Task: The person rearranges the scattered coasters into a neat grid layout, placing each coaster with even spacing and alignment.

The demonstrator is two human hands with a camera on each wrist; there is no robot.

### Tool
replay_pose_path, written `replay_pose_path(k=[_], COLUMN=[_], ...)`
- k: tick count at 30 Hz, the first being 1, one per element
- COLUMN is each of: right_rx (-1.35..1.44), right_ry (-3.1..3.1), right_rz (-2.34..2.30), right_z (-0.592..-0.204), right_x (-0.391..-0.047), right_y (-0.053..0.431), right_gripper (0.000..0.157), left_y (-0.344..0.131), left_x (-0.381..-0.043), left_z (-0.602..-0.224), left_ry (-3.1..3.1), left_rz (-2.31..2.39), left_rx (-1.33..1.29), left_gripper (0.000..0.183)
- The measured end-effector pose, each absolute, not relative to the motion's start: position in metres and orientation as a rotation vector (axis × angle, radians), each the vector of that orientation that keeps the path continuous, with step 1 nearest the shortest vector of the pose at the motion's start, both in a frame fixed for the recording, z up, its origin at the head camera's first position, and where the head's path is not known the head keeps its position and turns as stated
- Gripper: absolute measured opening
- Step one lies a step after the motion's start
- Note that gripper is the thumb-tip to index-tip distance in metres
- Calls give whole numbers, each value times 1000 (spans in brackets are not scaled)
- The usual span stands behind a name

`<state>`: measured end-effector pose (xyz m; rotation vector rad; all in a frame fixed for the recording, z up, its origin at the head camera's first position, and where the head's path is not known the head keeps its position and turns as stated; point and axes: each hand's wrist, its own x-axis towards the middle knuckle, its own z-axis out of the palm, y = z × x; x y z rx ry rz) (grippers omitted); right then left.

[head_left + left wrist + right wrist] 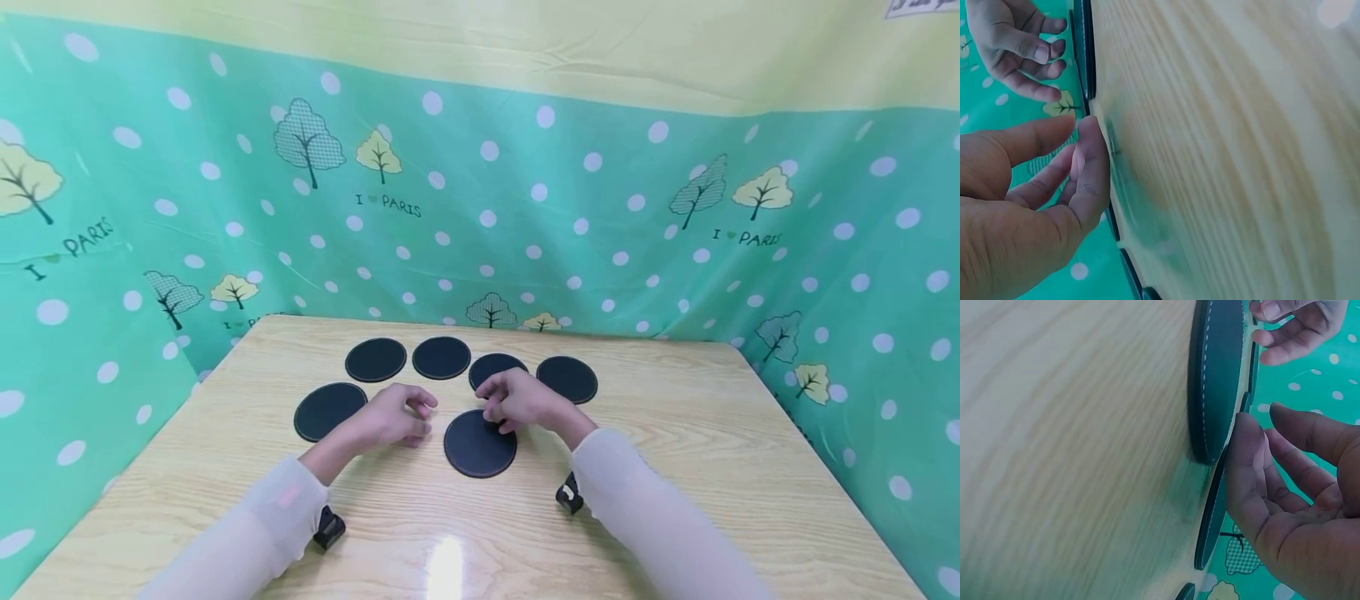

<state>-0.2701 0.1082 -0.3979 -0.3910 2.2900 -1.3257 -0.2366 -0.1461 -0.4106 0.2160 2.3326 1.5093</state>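
Observation:
A round black coaster (480, 446) with a stitched rim lies between my two hands on the wooden table (660, 492). In the right wrist view this front coaster (1219, 381) looks thicker than the others. My left hand (393, 414) hovers left of it, fingers loosely bent and holding nothing; behind that hand lies another black coaster (330, 411). Over the front coaster's upper right edge is my right hand (517, 400), its fingers loosely bent with nothing between them. It partly hides a coaster (497, 367) farther back. Whether its fingertips touch the front coaster, I cannot tell.
Along the back lie more black coasters: one at left (377, 360), one beside it (442, 357) and one at right (567, 380). A green dotted curtain (487, 200) surrounds the table's back and sides. Black wrist devices (328, 528) sit under both sleeves.

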Motion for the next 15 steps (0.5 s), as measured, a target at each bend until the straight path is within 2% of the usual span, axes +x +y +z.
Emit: replay_pose_path(k=[10, 15], right_rx=[-428, -478], right_ry=[2273, 2282], right_rz=[-1407, -1419], right_z=[-399, -400], right_x=[-275, -278], right_y=[95, 87], right_gripper=[38, 34], left_y=[-173, -191], left_x=[-244, -246], left_z=[-401, -395], left_ry=[2398, 2410], left_rz=[1524, 1535], left_rx=[218, 186], left_gripper=[40, 44])
